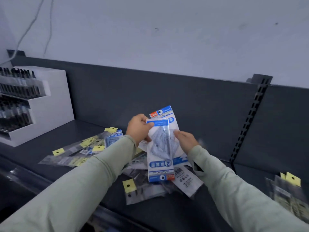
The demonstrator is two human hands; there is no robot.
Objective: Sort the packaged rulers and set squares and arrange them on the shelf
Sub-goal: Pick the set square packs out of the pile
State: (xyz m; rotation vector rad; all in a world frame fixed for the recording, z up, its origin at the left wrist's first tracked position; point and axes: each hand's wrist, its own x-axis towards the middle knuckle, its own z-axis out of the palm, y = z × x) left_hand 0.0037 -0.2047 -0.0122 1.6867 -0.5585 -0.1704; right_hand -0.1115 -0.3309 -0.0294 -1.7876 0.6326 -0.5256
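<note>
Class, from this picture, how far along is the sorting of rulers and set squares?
Done: perhaps only the yellow-tagged stack at far right. In hand: left hand and right hand hold two blue geometric packs. Left: the jumbled pile beneath them and loose ruler packs at left lie unsorted on the shelf.

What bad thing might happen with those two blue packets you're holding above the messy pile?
1. The front blue-and-white plastic set-square pack has its header downward, the rear blue-and-white pack upward; shelved so, they would likely look mismatched.
2. The left hand and right hand hold only the packs' edges; one may slip into the loose pile of clear yellow-tagged packets below and get mixed up again.
</note>
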